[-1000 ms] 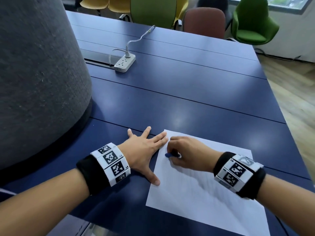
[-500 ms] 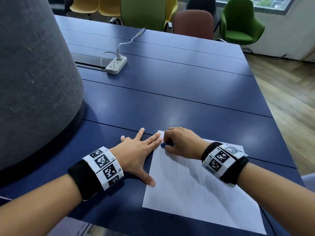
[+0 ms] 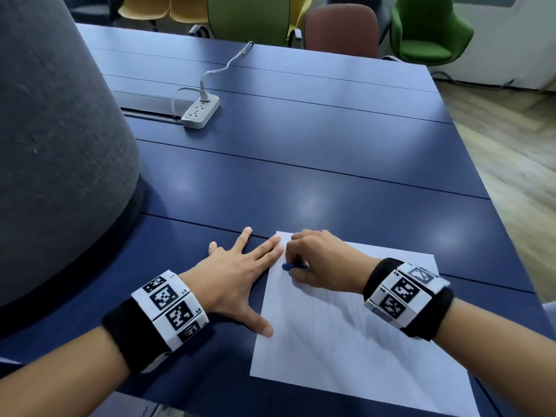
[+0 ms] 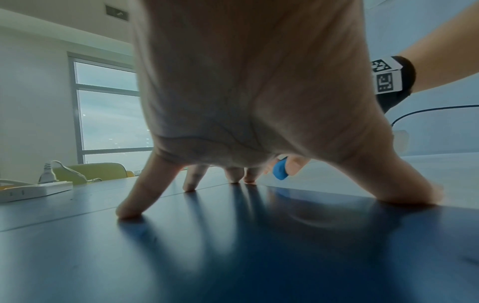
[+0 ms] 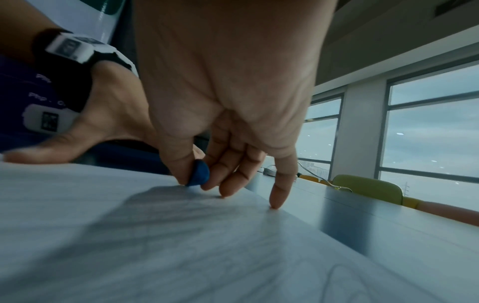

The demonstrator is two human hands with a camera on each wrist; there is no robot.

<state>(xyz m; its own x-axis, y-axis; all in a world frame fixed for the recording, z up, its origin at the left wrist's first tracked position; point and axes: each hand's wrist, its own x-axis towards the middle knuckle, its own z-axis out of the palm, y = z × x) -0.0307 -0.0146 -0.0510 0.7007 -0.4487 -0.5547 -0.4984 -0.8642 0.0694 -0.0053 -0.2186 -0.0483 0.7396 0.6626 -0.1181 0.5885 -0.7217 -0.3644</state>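
A white sheet of paper (image 3: pixel 346 335) with faint pencil marks lies on the dark blue table (image 3: pixel 301 176). My left hand (image 3: pixel 237 266) is spread flat, its fingertips and thumb pressing the sheet's left edge and the table beside it. My right hand (image 3: pixel 313 263) pinches a small blue eraser (image 3: pixel 290 267) between thumb and fingers and holds it down on the paper near the top left corner. The eraser (image 5: pixel 198 174) touches the sheet in the right wrist view, and the eraser (image 4: pixel 279 170) shows beyond my left palm in the left wrist view.
A large grey felt-covered cone (image 3: pixel 54 139) stands at the left on the table. A white power strip (image 3: pixel 200 111) with its cable lies further back. Coloured chairs (image 3: pixel 421 28) line the far edge. The table's right edge drops to a wooden floor (image 3: pixel 511 164).
My right hand with the eraser moved up to the sheet's top left corner half a second ago and has come back down a little. My left hand stays spread on the edge.
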